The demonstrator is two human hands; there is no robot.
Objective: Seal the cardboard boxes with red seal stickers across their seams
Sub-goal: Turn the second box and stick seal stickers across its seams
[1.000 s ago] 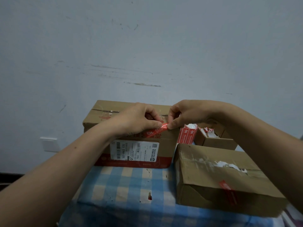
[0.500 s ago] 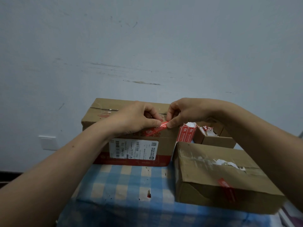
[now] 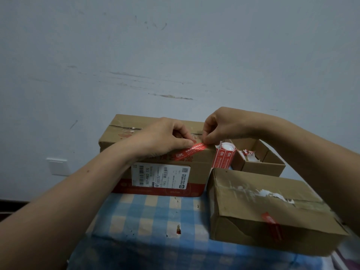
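A large cardboard box [image 3: 196,168] with a white shipping label stands at the back of the table. A red seal sticker [image 3: 190,152] stretches over its near top edge. My left hand [image 3: 161,139] pinches the sticker's left part with thumb and fingers. My right hand [image 3: 222,127] pinches its right end above the box's top seam. A second cardboard box [image 3: 263,213] lies at the front right with a red seal sticker [image 3: 271,223] across its front edge.
A roll of red seal stickers [image 3: 224,157] leans between the large box and a small open cardboard box [image 3: 261,164] holding paper scraps. The table carries a blue checked cloth [image 3: 148,215] with small tears. A white wall plate [image 3: 58,166] sits low on the wall at left.
Both hands keep pinching the red sticker on the large box; its right end sits slightly higher and closer to the top seam than before. The view has shifted a little.
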